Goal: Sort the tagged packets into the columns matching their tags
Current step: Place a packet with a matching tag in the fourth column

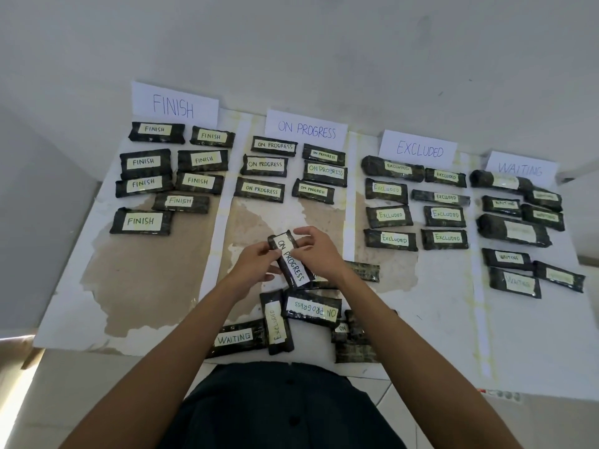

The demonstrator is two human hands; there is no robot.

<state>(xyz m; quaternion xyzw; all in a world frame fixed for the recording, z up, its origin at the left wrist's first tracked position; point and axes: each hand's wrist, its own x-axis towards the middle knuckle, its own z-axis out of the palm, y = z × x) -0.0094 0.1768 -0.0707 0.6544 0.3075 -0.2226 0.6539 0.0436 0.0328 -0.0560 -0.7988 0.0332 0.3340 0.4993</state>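
Observation:
A dark packet tagged ON PROGRESS (290,260) is held above the board, long side pointing away from me. My left hand (256,259) grips its left edge and my right hand (316,251) pinches its right edge. It hovers over the lower part of the ON PROGRESS column (306,129), where several tagged packets lie in two rows. Below my hands sits a loose pile: a WAITING packet (235,338), an EXCLUDED packet (276,322), an upside-down ON PROGRESS packet (312,309) and more, partly hidden by my right forearm.
The white board (421,319) has four columns headed FINISH (173,106), ON PROGRESS, EXCLUDED (419,149) and WAITING (520,170), each with several packets. A dark packet (364,270) lies right of my right wrist. White strips divide the columns. A wall rises behind the board.

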